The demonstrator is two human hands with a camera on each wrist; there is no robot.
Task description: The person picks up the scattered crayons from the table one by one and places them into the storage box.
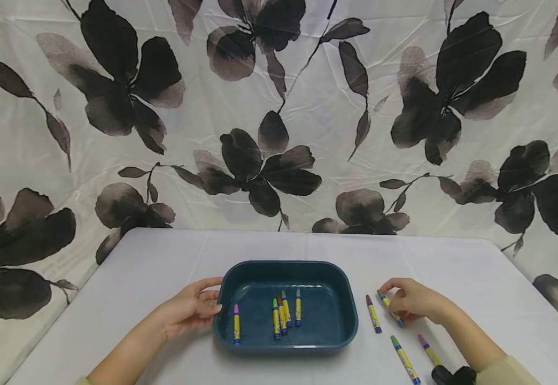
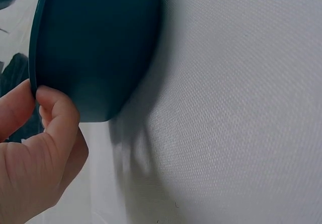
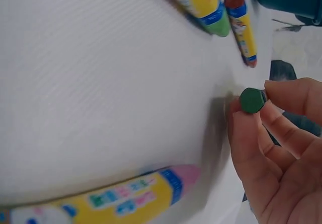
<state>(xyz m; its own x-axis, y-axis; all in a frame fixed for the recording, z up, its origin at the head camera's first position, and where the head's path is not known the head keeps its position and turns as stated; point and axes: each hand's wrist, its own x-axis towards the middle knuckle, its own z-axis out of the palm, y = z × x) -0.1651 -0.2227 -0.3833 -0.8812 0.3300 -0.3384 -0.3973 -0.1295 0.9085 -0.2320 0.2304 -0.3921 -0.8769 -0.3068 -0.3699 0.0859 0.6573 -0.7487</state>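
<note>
My left hand (image 1: 190, 307) pinches the left rim of a dark teal tray (image 1: 288, 348) between thumb and fingers; the left wrist view shows the tray's outer wall (image 2: 95, 48). Inside the tray lie several yellow-wrapped crayons, among them a pink-tipped one (image 1: 237, 325) at the left. To the right of the tray, my right hand (image 1: 416, 300) pinches a dark green crayon (image 1: 383, 298), whose flat green end (image 3: 251, 100) faces the right wrist camera. Beside it on the table are a red crayon (image 1: 373, 314), a light green crayon (image 1: 405, 360) and a pink crayon (image 1: 428, 350).
A white cloth covers the table (image 1: 173, 256). Behind it hangs a white curtain (image 1: 336, 117) printed with dark flowers. A black object (image 1: 454, 375) sits at the right wrist, overlapping the pink crayon's lower end in the head view.
</note>
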